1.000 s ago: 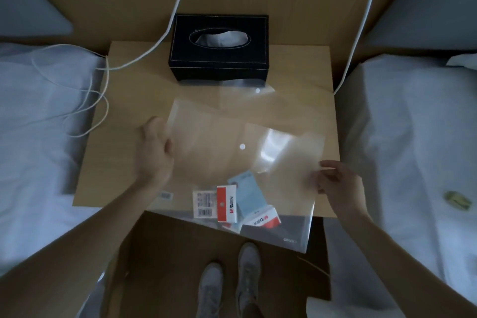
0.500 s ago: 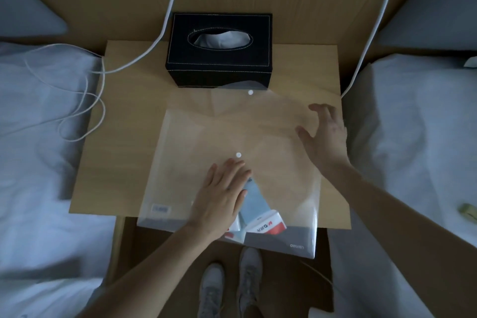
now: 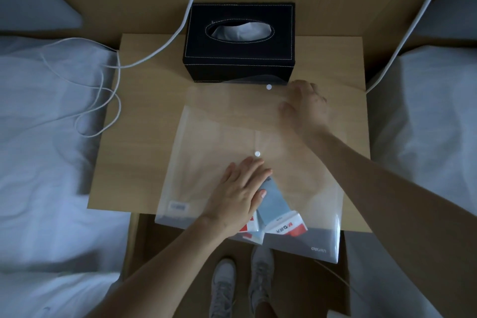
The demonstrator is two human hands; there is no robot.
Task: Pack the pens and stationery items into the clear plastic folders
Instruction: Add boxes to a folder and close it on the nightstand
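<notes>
The left hand [image 3: 241, 190] lies flat with fingers straight, pressing the clear folder [image 3: 214, 162] onto the tabletop [image 3: 144, 137]. The right hand [image 3: 305, 108], seen through the open flap [image 3: 232, 97], seems to grip it loosely. Closing looks next: fold the flap near so the snaps meet. Stationery packets [image 3: 277, 214] bunch at its near edge, which overhangs the tabletop.

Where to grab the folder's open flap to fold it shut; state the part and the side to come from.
Pinch the flap at its far edge, beside the snap button, coming from the tissue box side. That thin edge lies loose against the box. The right hand is already there, and the left hand presses the folder flat.
</notes>
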